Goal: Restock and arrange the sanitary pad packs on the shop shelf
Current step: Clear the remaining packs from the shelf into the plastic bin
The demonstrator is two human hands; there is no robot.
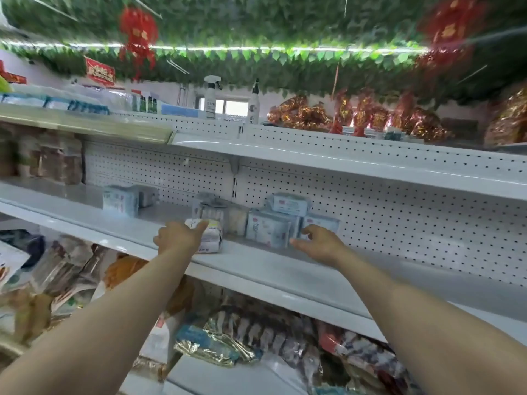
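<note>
A white shop shelf point(256, 269) runs across the middle of the view. On it stand several sanitary pad packs: a light blue pack point(120, 201) at the left, a clear-wrapped group point(219, 215) in the middle, and blue-white packs point(268, 230) with one pack point(289, 203) stacked on top. My left hand point(178, 236) holds a white pack point(211, 236) near the shelf's front. My right hand point(318, 242) reaches with spread fingers to a blue pack point(322, 223), touching its front.
A white pegboard back panel point(399, 223) closes the shelf behind. The upper shelf point(342, 161) overhangs the packs. Snack bags point(242, 334) fill the shelf below. Spray bottles point(211, 96) and red-gold decorations point(370, 115) stand on top.
</note>
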